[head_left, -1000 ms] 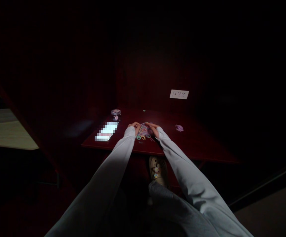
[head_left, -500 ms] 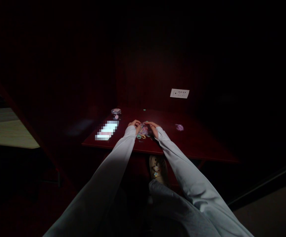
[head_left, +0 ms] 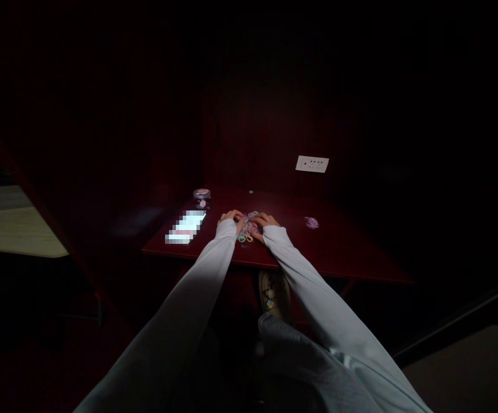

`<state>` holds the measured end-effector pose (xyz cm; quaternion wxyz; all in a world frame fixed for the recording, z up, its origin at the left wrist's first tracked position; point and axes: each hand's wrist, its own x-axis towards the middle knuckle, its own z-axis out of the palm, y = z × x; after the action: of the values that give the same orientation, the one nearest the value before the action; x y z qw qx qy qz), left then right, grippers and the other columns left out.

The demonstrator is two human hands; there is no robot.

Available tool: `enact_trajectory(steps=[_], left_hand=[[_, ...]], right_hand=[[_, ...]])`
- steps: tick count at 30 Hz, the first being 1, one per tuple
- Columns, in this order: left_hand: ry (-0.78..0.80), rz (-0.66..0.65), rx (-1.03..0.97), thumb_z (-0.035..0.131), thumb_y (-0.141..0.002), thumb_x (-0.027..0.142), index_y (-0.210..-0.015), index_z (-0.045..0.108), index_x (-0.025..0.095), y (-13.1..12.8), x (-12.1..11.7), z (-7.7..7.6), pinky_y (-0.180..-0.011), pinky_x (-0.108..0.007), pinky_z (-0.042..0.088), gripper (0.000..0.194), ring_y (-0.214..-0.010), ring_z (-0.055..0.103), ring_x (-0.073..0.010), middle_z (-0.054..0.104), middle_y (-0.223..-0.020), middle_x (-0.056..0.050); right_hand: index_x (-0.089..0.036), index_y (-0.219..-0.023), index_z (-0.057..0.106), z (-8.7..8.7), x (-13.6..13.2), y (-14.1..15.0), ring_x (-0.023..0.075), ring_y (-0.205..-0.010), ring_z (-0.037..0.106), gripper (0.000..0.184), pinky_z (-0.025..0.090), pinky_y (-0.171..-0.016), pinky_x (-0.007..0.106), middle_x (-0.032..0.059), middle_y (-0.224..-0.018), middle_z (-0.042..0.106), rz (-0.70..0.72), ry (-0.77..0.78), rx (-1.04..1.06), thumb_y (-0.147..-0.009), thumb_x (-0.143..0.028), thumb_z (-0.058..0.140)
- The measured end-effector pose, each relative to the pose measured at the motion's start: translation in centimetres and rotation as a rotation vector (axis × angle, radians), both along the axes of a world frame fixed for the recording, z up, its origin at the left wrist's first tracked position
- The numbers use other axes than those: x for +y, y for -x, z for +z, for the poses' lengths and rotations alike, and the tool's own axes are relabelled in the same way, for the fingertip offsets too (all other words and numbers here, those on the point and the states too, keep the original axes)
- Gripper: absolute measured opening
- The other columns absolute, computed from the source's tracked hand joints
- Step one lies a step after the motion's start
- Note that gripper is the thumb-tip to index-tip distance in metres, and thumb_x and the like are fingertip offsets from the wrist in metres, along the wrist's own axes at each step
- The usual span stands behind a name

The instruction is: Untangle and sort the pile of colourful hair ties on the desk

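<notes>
A heap of small coloured elastic rings (head_left: 247, 229) lies on a dark red table (head_left: 343, 252). My left hand (head_left: 230, 219) sits at the heap's left side with its fingers curled onto the rings. My right hand (head_left: 261, 222) rests on the heap's right side, fingers bent down into it. The two hands almost touch over the heap. Both arms wear pale long sleeves. The light is very dim, so what each set of fingers pinches stays too small to make out.
A lit phone (head_left: 186, 227) lies left of the hands. A small clear jar (head_left: 201, 198) stands behind it. A small purple cluster (head_left: 311, 222) lies to the right. A white socket plate (head_left: 312, 164) is on the back wall. A shoe (head_left: 273, 293) shows under the table.
My right hand has moved left and closer to my left hand, gathering the heap tighter. The view has barely shifted.
</notes>
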<state>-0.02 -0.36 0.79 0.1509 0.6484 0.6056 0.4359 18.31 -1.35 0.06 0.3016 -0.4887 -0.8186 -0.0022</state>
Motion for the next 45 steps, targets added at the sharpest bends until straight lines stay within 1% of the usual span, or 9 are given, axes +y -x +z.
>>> enact_trajectory(steps=[5, 9, 15, 19, 25, 30, 35, 41, 45], left_hand=[[-0.004, -0.008, -0.001, 0.066, -0.089, 0.017, -0.089, 0.071, 0.025, -0.1, 0.1, -0.2, -0.099, -0.036, 0.047, 0.009, -0.106, 0.062, -0.0233, 0.077, -0.103, -0.002], [-0.025, -0.008, -0.015, 0.067, -0.088, 0.017, -0.086, 0.07, 0.025, -0.2, 0.3, -0.4, -0.097, -0.036, 0.048, 0.009, -0.101, 0.062, -0.0237, 0.076, -0.099, -0.002], [-0.051, -0.01, -0.016, 0.07, -0.085, 0.016, -0.083, 0.069, 0.025, -0.2, 0.4, -0.5, -0.093, -0.035, 0.047, 0.01, -0.098, 0.06, -0.0238, 0.075, -0.095, -0.002], [-0.049, -0.015, 0.001, 0.071, -0.084, 0.015, -0.084, 0.07, 0.026, -0.2, 0.3, -0.5, -0.093, -0.035, 0.047, 0.011, -0.1, 0.061, -0.024, 0.075, -0.096, -0.002], [-0.042, -0.028, 0.015, 0.071, -0.084, 0.015, -0.087, 0.071, 0.025, -0.1, 0.3, -0.5, -0.093, -0.035, 0.046, 0.011, -0.101, 0.06, -0.0238, 0.075, -0.098, -0.002], [-0.055, -0.029, -0.003, 0.072, -0.083, 0.015, -0.085, 0.07, 0.026, -0.1, 0.5, -0.7, -0.093, -0.034, 0.047, 0.011, -0.099, 0.06, -0.0232, 0.074, -0.094, -0.001], [-0.045, -0.028, -0.011, 0.071, -0.083, 0.015, -0.084, 0.069, 0.025, -0.2, 0.4, -0.7, -0.094, -0.034, 0.047, 0.011, -0.101, 0.061, -0.0236, 0.075, -0.096, -0.001], [-0.045, -0.029, -0.016, 0.069, -0.084, 0.015, -0.083, 0.069, 0.025, -0.2, 0.5, -0.7, -0.096, -0.035, 0.047, 0.01, -0.1, 0.06, -0.0236, 0.074, -0.095, -0.002], [-0.057, -0.051, -0.012, 0.069, -0.084, 0.015, -0.083, 0.069, 0.025, -0.1, 0.7, -0.9, -0.095, -0.034, 0.048, 0.009, -0.098, 0.061, -0.0226, 0.073, -0.095, -0.002]], right_hand=[[-0.026, -0.129, 0.074, -0.3, 0.3, -0.3, 0.0256, -0.116, 0.064, 0.037, 0.052, -0.105, 0.04, 0.0091, -0.13, 0.072, -0.099, 0.08, 0.07, -0.094, -0.036, 0.071], [-0.024, -0.116, 0.078, -0.5, 1.0, -0.8, 0.024, -0.106, 0.068, 0.029, 0.054, -0.1, 0.037, 0.0082, -0.115, 0.076, -0.087, 0.089, 0.188, -0.091, -0.034, 0.069], [-0.021, -0.105, 0.08, -0.5, 1.3, -1.4, 0.0249, -0.094, 0.07, 0.026, 0.056, -0.095, 0.039, 0.0088, -0.1, 0.079, -0.073, 0.065, 0.359, -0.087, -0.035, 0.066], [-0.019, -0.105, 0.079, -0.7, 1.2, -1.6, 0.023, -0.088, 0.07, 0.033, 0.058, -0.087, 0.035, 0.0068, -0.094, 0.079, -0.08, 0.078, 0.504, -0.086, -0.041, 0.062], [-0.017, -0.103, 0.077, -0.6, 1.4, -1.3, 0.0235, -0.084, 0.072, 0.04, 0.059, -0.082, 0.035, 0.0101, -0.096, 0.08, -0.115, 0.093, 0.625, -0.085, -0.049, 0.061], [-0.018, -0.101, 0.076, -0.5, 1.3, -1.3, 0.0244, -0.087, 0.073, 0.047, 0.059, -0.081, 0.035, 0.0108, -0.095, 0.08, -0.113, 0.092, 0.654, -0.088, -0.06, 0.06], [-0.019, -0.1, 0.077, -0.8, 1.6, -1.7, 0.0235, -0.081, 0.071, 0.054, 0.056, -0.077, 0.034, 0.0088, -0.089, 0.079, -0.136, 0.072, 0.608, -0.091, -0.067, 0.055], [-0.027, -0.089, 0.078, -1.7, 2.6, -2.4, 0.0242, -0.093, 0.064, 0.041, 0.053, -0.092, 0.037, 0.0046, -0.087, 0.077, -0.266, -0.022, 0.529, -0.09, -0.064, 0.061], [-0.027, -0.091, 0.078, -1.9, 2.7, -2.4, 0.0269, -0.104, 0.061, 0.031, 0.048, -0.102, 0.044, 0.0061, -0.097, 0.077, -0.349, 0.014, 0.5, -0.091, -0.054, 0.062]])
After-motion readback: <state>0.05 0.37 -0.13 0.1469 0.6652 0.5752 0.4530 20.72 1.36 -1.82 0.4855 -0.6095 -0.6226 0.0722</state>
